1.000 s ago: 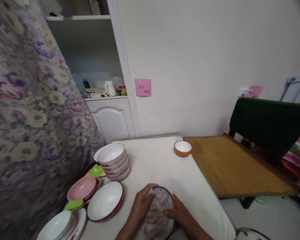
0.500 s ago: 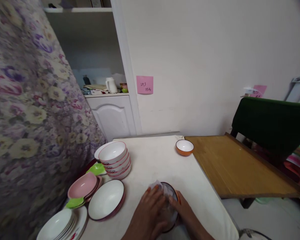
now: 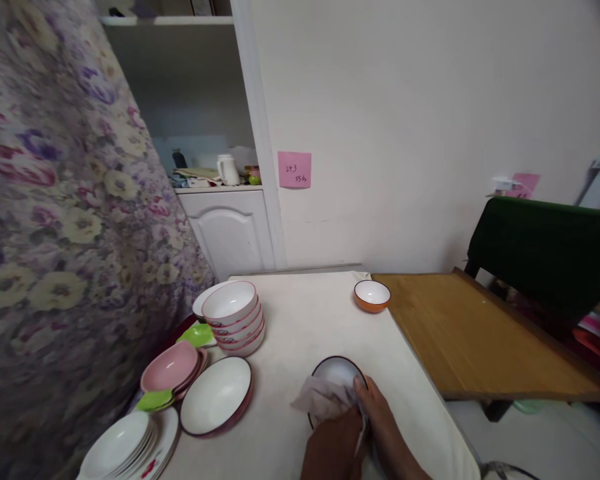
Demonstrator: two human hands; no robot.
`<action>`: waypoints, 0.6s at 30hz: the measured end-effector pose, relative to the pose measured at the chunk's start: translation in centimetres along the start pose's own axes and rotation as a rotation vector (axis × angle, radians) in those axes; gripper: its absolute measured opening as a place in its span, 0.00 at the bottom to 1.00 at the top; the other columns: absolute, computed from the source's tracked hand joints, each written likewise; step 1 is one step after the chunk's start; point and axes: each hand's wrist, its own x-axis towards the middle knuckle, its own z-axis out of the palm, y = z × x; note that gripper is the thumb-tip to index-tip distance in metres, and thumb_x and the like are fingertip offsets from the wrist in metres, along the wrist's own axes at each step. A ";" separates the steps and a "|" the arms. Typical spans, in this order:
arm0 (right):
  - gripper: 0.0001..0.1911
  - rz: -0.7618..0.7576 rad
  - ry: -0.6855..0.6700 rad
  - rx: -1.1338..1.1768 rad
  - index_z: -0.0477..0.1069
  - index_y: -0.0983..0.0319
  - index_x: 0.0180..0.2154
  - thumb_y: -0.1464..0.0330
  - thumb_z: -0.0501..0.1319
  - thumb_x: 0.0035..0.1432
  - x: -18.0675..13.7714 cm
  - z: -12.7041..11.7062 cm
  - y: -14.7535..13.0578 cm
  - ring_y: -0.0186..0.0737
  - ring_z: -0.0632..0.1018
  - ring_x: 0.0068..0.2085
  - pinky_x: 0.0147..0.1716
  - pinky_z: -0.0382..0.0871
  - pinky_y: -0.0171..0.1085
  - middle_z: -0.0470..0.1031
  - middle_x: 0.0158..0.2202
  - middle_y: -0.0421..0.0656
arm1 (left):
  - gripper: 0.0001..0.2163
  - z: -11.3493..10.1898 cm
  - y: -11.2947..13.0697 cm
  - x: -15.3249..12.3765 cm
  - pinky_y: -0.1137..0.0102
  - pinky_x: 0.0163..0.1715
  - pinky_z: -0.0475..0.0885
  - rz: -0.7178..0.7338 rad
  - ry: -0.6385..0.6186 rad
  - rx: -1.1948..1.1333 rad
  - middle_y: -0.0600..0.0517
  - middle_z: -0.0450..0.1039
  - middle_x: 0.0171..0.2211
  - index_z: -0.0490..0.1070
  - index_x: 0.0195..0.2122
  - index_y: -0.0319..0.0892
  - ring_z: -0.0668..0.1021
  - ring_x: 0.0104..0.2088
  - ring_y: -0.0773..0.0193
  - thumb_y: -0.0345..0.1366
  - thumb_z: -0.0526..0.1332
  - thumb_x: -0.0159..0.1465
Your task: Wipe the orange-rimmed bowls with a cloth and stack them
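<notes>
A white bowl with a dark rim [image 3: 338, 369] is tilted toward me above the near part of the table. My right hand [image 3: 384, 421] grips its right side, thumb over the rim. Inside the bowl my left hand [image 3: 334, 441] presses a pale crumpled cloth [image 3: 324, 398], its fingers curled and partly hidden. Farther back stands a small orange bowl with a white inside [image 3: 372, 295], near the table's right edge.
On the left are stacked white bowls with red rims [image 3: 235, 313], a large white bowl [image 3: 216, 395], pink dishes [image 3: 170, 367] and white plates [image 3: 117, 445]. A lower wooden table [image 3: 460, 333] adjoins on the right. A floral curtain [image 3: 65, 200] hangs at left.
My left hand and the cloth have swept from the bowl's far left side down to its near side. More of the bowl's inside shows. My right hand keeps its hold.
</notes>
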 end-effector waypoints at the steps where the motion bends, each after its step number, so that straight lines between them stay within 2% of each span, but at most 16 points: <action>1: 0.24 -0.005 0.002 -0.015 0.68 0.60 0.48 0.50 0.54 0.57 0.1 -0.2 -0.2 0.46 0.73 0.49 0.50 0.66 0.42 0.76 0.46 0.44 | 0.21 0.1 -0.3 0.1 0.56 0.42 0.75 0.041 0.020 -0.006 0.40 0.72 0.52 0.65 0.53 0.40 0.78 0.45 0.48 0.27 0.56 0.57; 3: 0.25 -0.023 0.022 -0.054 0.68 0.59 0.48 0.50 0.54 0.56 0.4 -0.5 -0.4 0.46 0.73 0.50 0.51 0.64 0.42 0.75 0.47 0.44 | 0.18 -0.3 -1.6 -0.1 0.54 0.46 0.73 0.147 0.023 0.005 0.40 0.71 0.53 0.66 0.52 0.40 0.77 0.48 0.48 0.27 0.54 0.60; 6: 0.27 -0.040 0.062 -0.112 0.69 0.60 0.46 0.48 0.57 0.52 1.3 -1.0 -0.1 0.48 0.74 0.49 0.52 0.63 0.43 0.76 0.44 0.44 | 0.18 -1.7 -3.9 -0.7 0.49 0.56 0.63 0.299 -0.027 0.045 0.44 0.68 0.56 0.63 0.55 0.43 0.69 0.57 0.50 0.29 0.50 0.64; 8: 0.28 -0.053 0.057 -0.129 0.69 0.61 0.45 0.48 0.59 0.50 1.8 -1.2 0.3 0.49 0.74 0.49 0.52 0.63 0.44 0.76 0.44 0.45 | 0.18 -2.5 -4.5 -0.9 0.51 0.59 0.59 0.331 -0.062 0.057 0.46 0.66 0.58 0.61 0.56 0.44 0.67 0.59 0.51 0.30 0.51 0.65; 11: 0.30 -0.032 0.037 -0.112 0.66 0.62 0.49 0.51 0.62 0.49 1.7 -1.1 0.6 0.49 0.73 0.50 0.52 0.64 0.44 0.75 0.47 0.46 | 0.14 -2.1 -3.2 -0.7 0.57 0.51 0.68 0.177 -0.029 0.008 0.45 0.75 0.50 0.68 0.50 0.44 0.76 0.50 0.52 0.31 0.50 0.65; 14: 0.32 -0.038 0.039 -0.081 0.62 0.60 0.53 0.55 0.64 0.49 0.9 -0.6 0.7 0.48 0.73 0.51 0.52 0.64 0.42 0.73 0.49 0.44 | 0.17 0.0 -1.0 0.0 0.61 0.38 0.74 -0.042 0.139 -0.106 0.42 0.79 0.41 0.69 0.47 0.43 0.80 0.39 0.52 0.38 0.44 0.67; 16: 0.31 -0.048 0.073 -0.084 0.63 0.59 0.53 0.54 0.63 0.49 0.6 -0.4 0.7 0.47 0.73 0.51 0.52 0.64 0.40 0.73 0.49 0.44 | 0.19 1.2 -0.3 0.5 0.60 0.37 0.73 -0.083 0.189 -0.171 0.40 0.77 0.43 0.66 0.51 0.41 0.79 0.40 0.51 0.41 0.44 0.66; 18: 0.29 -0.035 0.112 -0.106 0.65 0.59 0.51 0.52 0.61 0.51 0.7 -0.5 0.7 0.46 0.73 0.50 0.51 0.64 0.40 0.74 0.48 0.44 | 0.19 1.6 -0.7 0.7 0.59 0.40 0.72 -0.014 0.132 -0.168 0.38 0.76 0.46 0.63 0.54 0.39 0.78 0.43 0.50 0.39 0.47 0.65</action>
